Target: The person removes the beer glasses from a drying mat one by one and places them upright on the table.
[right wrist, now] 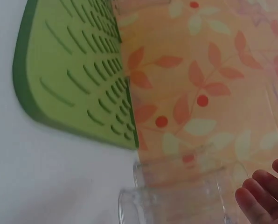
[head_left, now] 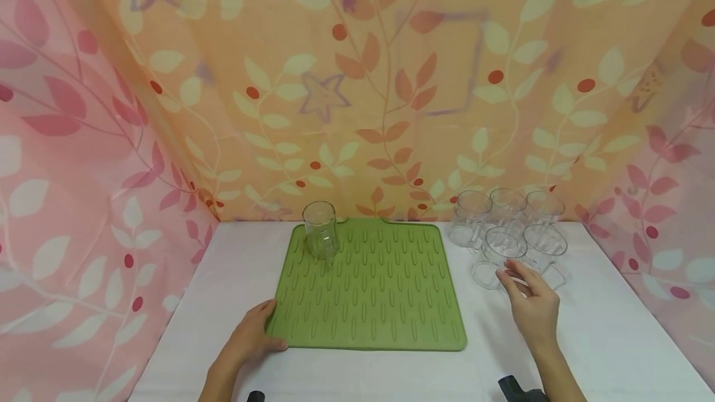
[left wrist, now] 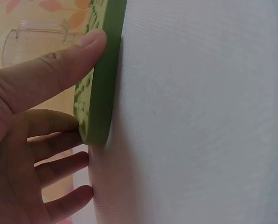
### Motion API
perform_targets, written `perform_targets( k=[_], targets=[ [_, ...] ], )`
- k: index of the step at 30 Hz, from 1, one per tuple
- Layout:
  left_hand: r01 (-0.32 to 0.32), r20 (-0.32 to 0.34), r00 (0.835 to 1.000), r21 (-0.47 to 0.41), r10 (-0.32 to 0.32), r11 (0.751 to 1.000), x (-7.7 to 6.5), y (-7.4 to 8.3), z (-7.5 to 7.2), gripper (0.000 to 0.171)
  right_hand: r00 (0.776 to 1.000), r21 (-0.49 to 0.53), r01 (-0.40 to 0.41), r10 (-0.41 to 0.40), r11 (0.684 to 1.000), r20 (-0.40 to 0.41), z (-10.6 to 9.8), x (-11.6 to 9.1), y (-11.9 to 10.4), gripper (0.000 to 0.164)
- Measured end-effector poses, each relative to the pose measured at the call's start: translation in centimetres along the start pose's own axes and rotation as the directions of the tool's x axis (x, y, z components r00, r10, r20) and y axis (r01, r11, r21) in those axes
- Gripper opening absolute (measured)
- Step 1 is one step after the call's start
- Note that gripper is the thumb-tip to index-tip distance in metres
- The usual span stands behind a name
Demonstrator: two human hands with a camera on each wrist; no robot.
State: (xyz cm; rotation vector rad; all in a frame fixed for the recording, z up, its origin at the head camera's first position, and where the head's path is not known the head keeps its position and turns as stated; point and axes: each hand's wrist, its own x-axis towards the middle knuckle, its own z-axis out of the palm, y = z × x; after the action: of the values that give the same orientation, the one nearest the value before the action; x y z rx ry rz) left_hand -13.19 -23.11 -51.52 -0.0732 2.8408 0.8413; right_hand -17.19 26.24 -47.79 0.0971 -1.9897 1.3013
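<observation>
A green ridged drying mat (head_left: 368,303) lies on the white table. At its front left corner rests my left hand (head_left: 254,332). The left wrist view shows the thumb (left wrist: 90,42) against one mat edge and the forefinger at the other. A clear glass mug (head_left: 321,231) stands on the mat's back left part. My right hand (head_left: 533,306) is over the front of a group of clear glass mugs, fingertips close to the rim of the front left mug (head_left: 505,247). Its fingers are loosely bent. Whether they touch the glass, I cannot tell.
Several more glass mugs, such as the back left one (head_left: 472,219), stand close together at the table's right. A patterned orange cloth (head_left: 380,92) hangs behind the white table (head_left: 206,290), with pink cloth (head_left: 84,203) on both sides. Dark wrist devices (head_left: 519,389) show at the bottom edge.
</observation>
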Motion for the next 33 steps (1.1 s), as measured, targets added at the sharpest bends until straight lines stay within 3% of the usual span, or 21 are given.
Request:
perform_targets(
  k=[7, 14, 19, 27, 33],
  targets=[
    [0.002, 0.001, 1.0, -0.001, -0.002, 1.0, 0.1, 0.1, -0.1, 0.105, 0.993, 0.081, 0.0, -0.01, 0.997, 0.12, 2.8, 0.3, -0.6, 0.036],
    [0.003, 0.001, 1.0, 0.004, -0.003, 1.0, 0.1, 0.2, -0.1, 0.106, 0.963, 0.116, -0.146, 0.114, 0.982, 0.242, 6.2, 0.9, -2.2, 0.031],
    [0.005, -0.001, 1.0, 0.003, -0.005, 1.0, 0.1, 0.1, 0.0, 0.106, 0.94, 0.148, -0.181, 0.126, 0.972, 0.317, 8.7, 1.1, -2.6, 0.03],
    [0.008, -0.004, 1.0, -0.007, -0.008, 1.0, 0.0, -0.1, 0.1, 0.106, 0.87, 0.138, -0.236, 0.146, 0.962, 0.471, 12.7, 1.1, -2.4, 0.035],
    [-0.001, -0.003, 1.0, -0.006, 0.001, 1.0, 0.1, -0.2, 0.1, 0.107, 0.833, 0.106, -0.25, 0.158, 0.962, 0.529, 15.5, 1.1, -2.9, 0.037]
  ],
)
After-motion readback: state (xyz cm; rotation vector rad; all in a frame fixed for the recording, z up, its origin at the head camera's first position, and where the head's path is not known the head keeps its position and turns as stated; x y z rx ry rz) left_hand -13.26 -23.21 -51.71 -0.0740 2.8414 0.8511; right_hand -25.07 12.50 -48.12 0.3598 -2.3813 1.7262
